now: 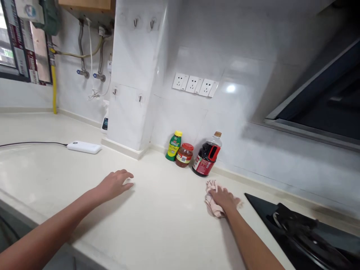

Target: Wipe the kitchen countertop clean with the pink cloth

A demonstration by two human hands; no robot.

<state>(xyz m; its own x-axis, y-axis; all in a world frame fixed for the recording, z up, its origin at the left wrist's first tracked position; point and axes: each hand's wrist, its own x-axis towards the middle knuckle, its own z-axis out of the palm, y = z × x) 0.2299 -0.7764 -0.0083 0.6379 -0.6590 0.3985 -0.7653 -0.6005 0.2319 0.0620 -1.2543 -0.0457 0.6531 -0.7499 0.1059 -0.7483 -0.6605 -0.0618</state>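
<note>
My right hand (224,199) presses a crumpled pale pink cloth (215,208) onto the white countertop (168,225), fingers closed over it. Just behind the cloth stands a large bottle of dark sauce (206,157) with a red label and brown cap. Beside it are a jar with a red lid (184,155) and a green bottle with a yellow cap (173,146). My left hand (115,184) hovers over or rests lightly on the counter to the left, holding nothing, thumb and fingers apart.
A black glass cooktop (270,213) with a dark burner grate lies at the right. On the left, a white power bank (83,147) has a black cable. A spray bottle (105,119) stands behind the wall column (132,75). Wall sockets (194,85) sit above the bottles; a range hood (323,97) overhangs.
</note>
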